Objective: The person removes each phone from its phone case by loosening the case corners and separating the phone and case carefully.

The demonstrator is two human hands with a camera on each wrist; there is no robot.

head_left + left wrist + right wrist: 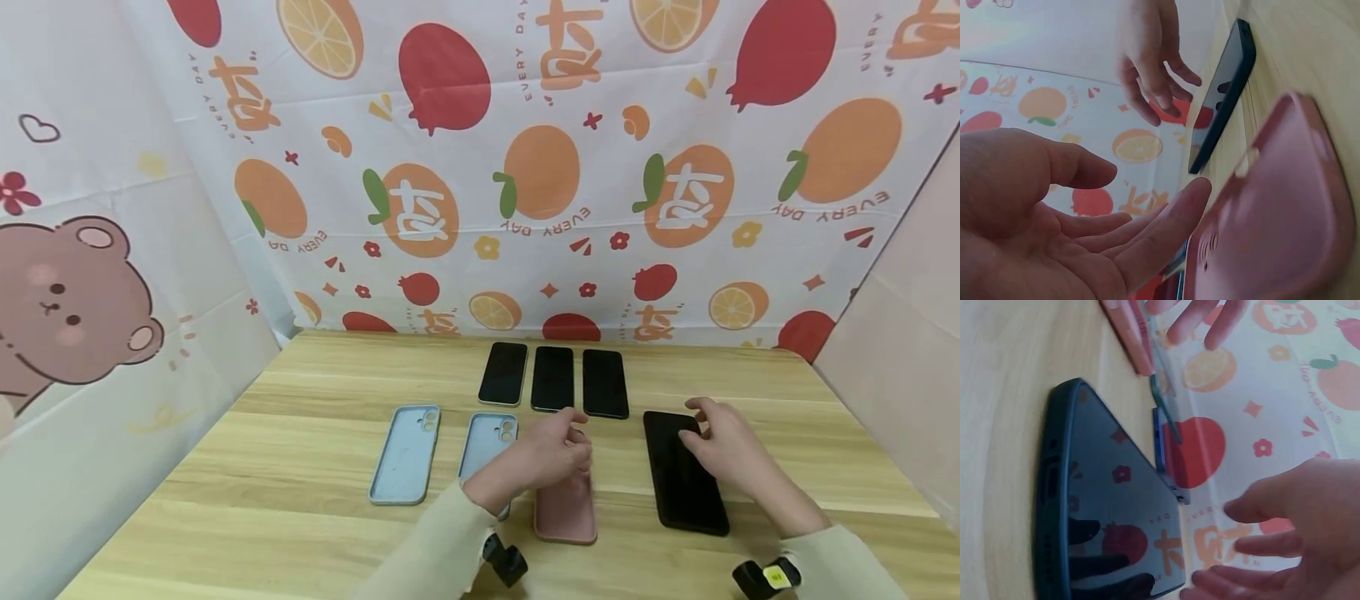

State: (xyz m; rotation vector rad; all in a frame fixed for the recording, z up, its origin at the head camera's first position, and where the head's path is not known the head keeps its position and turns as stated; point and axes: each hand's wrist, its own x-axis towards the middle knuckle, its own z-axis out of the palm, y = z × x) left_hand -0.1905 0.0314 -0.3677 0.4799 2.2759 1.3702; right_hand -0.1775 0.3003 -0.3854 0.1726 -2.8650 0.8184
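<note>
My left hand (542, 457) hovers over the upper end of a pink phone case (566, 514), which lies open side up. In the left wrist view, thumb and fingers are apart and loosely bent, with a fingertip (1194, 190) close to the edge of the case (1272, 212). A black phone (678, 479) with a thick dark rim lies screen up to the right. Over its upper right side is my right hand (726, 442), its fingers relaxed and holding nothing. The right wrist view shows that phone (1129, 506) flat on the table, the hand mirrored in its screen.
Three dark phones, left (503, 373), middle (552, 379) and right (605, 383), lie in a row near the back edge. Two light blue phone cases, one farther left (405, 458) and one (483, 442) partly behind my left forearm, lie on the wooden table (300, 467). A fruit-print cloth (465, 267) hangs behind.
</note>
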